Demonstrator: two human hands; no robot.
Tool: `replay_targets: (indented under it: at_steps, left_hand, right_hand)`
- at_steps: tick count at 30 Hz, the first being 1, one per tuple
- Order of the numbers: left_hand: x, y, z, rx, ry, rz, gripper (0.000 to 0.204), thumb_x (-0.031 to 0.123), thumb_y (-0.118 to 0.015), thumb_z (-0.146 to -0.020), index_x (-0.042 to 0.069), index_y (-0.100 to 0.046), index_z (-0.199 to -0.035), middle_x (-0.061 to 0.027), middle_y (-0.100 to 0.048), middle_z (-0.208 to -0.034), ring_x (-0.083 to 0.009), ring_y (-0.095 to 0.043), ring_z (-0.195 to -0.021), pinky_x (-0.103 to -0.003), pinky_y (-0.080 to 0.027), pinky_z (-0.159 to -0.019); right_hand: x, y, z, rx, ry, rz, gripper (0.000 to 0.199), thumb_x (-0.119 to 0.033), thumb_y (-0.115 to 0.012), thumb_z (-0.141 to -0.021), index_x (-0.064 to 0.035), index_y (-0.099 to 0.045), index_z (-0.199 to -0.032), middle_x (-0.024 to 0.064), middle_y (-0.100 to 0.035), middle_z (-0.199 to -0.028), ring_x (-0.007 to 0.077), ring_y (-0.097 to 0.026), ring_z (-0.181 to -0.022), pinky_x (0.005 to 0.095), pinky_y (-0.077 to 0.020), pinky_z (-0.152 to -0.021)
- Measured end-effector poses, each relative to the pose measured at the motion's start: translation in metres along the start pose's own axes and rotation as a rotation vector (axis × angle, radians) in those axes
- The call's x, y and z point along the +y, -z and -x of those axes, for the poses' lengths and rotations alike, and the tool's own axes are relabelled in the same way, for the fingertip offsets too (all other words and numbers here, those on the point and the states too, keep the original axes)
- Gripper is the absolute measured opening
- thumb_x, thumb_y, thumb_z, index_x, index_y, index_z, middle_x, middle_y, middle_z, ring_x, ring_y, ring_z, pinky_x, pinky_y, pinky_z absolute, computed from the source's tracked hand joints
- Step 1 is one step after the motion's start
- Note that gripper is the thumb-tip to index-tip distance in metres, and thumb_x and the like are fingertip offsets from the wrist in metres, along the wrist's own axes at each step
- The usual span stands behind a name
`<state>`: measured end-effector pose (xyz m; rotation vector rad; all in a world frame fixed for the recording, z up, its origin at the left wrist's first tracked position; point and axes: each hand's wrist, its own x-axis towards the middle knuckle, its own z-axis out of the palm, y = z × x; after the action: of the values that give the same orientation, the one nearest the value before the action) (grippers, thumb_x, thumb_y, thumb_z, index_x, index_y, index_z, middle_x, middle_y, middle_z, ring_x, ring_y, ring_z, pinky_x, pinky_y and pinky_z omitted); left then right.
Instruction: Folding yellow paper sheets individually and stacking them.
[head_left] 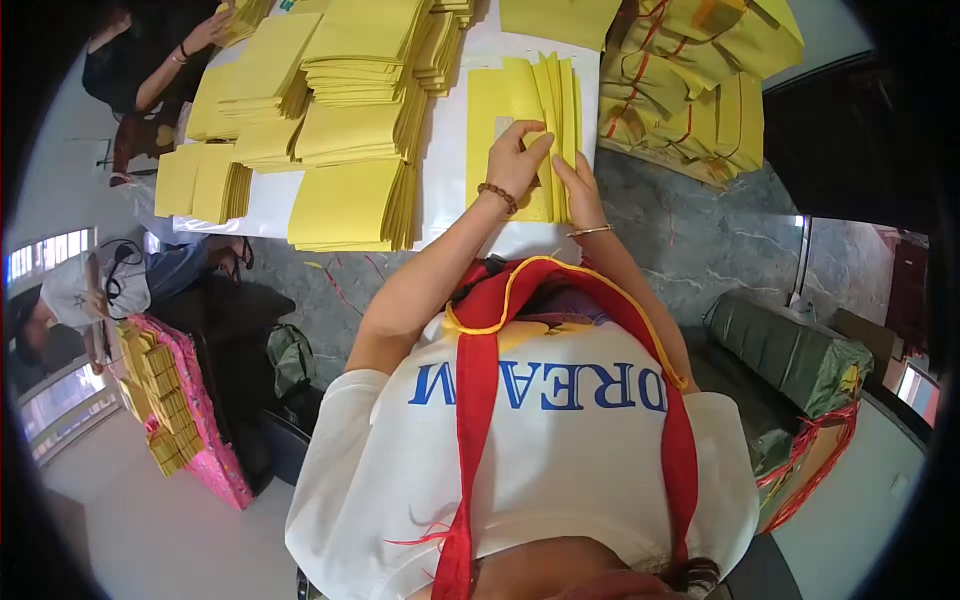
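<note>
A small set of yellow paper sheets point(553, 110), some with their edges raised, stands on the white-covered table in front of me. My left hand point(518, 160), with a beaded bracelet at the wrist, has its fingers curled and pinched at the left face of these sheets. My right hand point(584, 195), wearing a bangle, holds the right edge between thumb and fingers. Under and beside my left hand lies a flat yellow sheet point(484, 100) with a pale grey patch near my fingertips. The sheets partly hide the fingertips of both hands.
Several stacks of folded yellow paper point(350, 200) cover the table's left side. Tied yellow bundles point(690, 110) stand at the right, beyond the table's edge. Another person's hand point(205, 32) touches a stack at the far left. A second person sits left, near a pink-covered surface point(215, 440).
</note>
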<state>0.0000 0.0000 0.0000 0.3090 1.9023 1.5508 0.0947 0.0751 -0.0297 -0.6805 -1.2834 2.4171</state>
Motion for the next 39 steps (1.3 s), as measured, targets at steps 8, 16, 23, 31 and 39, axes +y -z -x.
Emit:
replay_targets:
  at_steps: [8, 16, 23, 31, 39]
  left_hand:
    - [-0.015, -0.006, -0.006, 0.072, -0.25, -0.123, 0.022, 0.017, -0.058, -0.075, -0.002, -0.055, -0.086, -0.0119, -0.05, -0.06, -0.0173, -0.05, -0.049, -0.033, -0.043, -0.05]
    - [-0.021, 0.002, 0.002, 0.181, -0.32, -0.117, 0.024, 0.01, -0.048, -0.078, 0.001, -0.048, -0.101, -0.013, -0.053, -0.07, -0.0178, -0.047, -0.054, -0.032, -0.038, -0.051]
    - [-0.028, 0.009, -0.006, 0.084, -0.567, -0.2, 0.032, 0.009, -0.045, -0.082, 0.002, -0.054, -0.111, -0.0161, -0.057, -0.094, -0.0225, -0.056, -0.081, -0.03, -0.043, -0.074]
    - [-0.028, -0.005, -0.013, 0.115, -0.388, -0.018, 0.04, 0.031, -0.067, -0.074, 0.001, -0.061, -0.099, -0.0164, -0.06, -0.096, -0.0246, -0.058, -0.087, -0.03, -0.044, -0.076]
    - [-0.03, -0.001, -0.015, 0.092, -0.366, -0.022, 0.041, 0.032, -0.068, -0.073, -0.001, -0.061, -0.097, -0.0172, -0.06, -0.095, -0.0258, -0.058, -0.089, -0.031, -0.044, -0.077]
  right_hand:
    - [0.008, 0.003, -0.002, -0.048, 0.097, 0.032, 0.031, -0.017, -0.05, -0.088, -0.0022, -0.045, -0.115, 0.0034, -0.054, -0.102, 0.009, -0.05, -0.09, 0.0219, -0.0408, -0.078]
    - [0.004, 0.001, -0.001, -0.004, 0.027, 0.025, 0.032, -0.017, -0.05, -0.088, -0.0016, -0.045, -0.116, 0.0035, -0.054, -0.102, 0.0092, -0.05, -0.089, 0.0218, -0.0412, -0.077]
    - [0.004, -0.001, 0.0, -0.024, 0.05, 0.03, 0.031, -0.016, -0.052, -0.087, -0.0017, -0.046, -0.114, 0.0027, -0.054, -0.1, 0.0085, -0.05, -0.089, 0.0214, -0.0416, -0.075]
    - [0.003, -0.004, 0.001, -0.03, 0.068, 0.069, 0.035, -0.016, -0.053, -0.087, -0.0022, -0.043, -0.117, 0.0034, -0.053, -0.102, 0.0089, -0.051, -0.09, 0.0218, -0.0418, -0.076]
    - [0.001, -0.003, 0.001, -0.026, 0.031, 0.049, 0.04, -0.018, -0.053, -0.087, -0.0018, -0.04, -0.121, 0.0051, -0.052, -0.107, 0.0103, -0.05, -0.095, 0.0227, -0.0408, -0.08]
